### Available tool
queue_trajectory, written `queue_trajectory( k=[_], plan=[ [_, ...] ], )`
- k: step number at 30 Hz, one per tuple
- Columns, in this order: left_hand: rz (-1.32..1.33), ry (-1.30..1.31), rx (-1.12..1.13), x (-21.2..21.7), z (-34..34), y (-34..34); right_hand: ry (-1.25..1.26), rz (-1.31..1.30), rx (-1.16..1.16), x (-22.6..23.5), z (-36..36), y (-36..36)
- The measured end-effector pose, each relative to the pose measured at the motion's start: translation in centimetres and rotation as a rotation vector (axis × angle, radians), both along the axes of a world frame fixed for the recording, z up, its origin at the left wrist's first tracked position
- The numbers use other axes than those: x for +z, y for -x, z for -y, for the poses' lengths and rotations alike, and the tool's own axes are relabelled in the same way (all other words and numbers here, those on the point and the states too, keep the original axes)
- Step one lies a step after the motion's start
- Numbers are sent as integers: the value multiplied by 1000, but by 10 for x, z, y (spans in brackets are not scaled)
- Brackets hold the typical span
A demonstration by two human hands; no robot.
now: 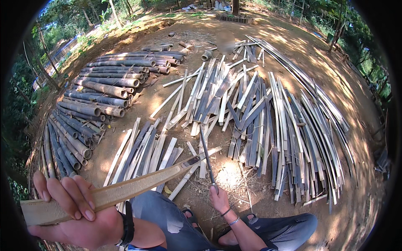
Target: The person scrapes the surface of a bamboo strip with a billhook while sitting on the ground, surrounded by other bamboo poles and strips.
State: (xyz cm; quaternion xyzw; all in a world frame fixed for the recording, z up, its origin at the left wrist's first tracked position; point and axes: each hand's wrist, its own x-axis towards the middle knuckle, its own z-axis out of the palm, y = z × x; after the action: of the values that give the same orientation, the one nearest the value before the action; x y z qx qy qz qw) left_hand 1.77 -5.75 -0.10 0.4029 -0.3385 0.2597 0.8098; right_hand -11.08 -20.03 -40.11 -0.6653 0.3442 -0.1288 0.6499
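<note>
At the lower left, my left hand (77,209) is closed round the near end of a split bamboo strip (138,184), fingers over its pale inner face. The strip slants up to the right, its far end close to a long dark knife (205,152). My right hand (219,199) grips the knife by its handle, with the narrow blade pointing up and away. Blade and strip cross near the strip's far end; whether they touch I cannot tell. My bent legs in jeans (157,213) lie below the strip.
Whole bamboo poles (100,88) are stacked on the left. Split bamboo slats (222,92) lie piled ahead, and more slats (305,142) fan out on the right. A small group of slats (142,150) lies just beyond the strip. Trees (115,14) border the dirt ground.
</note>
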Motion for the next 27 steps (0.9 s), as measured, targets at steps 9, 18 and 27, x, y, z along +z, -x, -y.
queue_trajectory(
  k=[9, 18, 27],
  plan=[
    [35, -3, -100, -4, -1, -1, 115, -47, -69, -41, 15, -10],
    [-10, -11, -30, -6, -4, -1, -49, -209, -164, -50, 27, -10],
    [-73, -3, -42, -3, -9, -4, -252, 182, 31, 16, -11, 8]
  ],
)
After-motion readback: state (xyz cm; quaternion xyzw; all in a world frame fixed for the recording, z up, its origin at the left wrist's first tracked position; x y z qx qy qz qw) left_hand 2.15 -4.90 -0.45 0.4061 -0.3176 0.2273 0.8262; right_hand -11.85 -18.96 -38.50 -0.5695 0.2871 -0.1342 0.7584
